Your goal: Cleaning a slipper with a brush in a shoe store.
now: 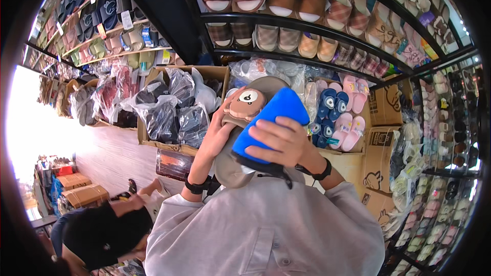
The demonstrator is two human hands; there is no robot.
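Observation:
My left hand (219,132) grips a taupe slide sandal (233,161) whose strap carries a brown bear face (249,101). A second taupe sole (270,83) shows behind the strap. My right hand (282,142) holds a bright blue fuzzy cloth or brush head (285,107) with a black edge and a dark strap hanging from it. The blue piece lies over or against the right side of the sandals; whether it touches them cannot be told. Both hands are in front of my chest, above the boxes of footwear.
An open carton (184,147) of plastic-wrapped footwear stands ahead to the left. Navy slides (333,101) and pink slides (355,96) lie in a box on the right. Black-framed racks (318,27) of slippers rise ahead. Closed cartons (379,153) stand at right. Another person (107,234) bends at lower left.

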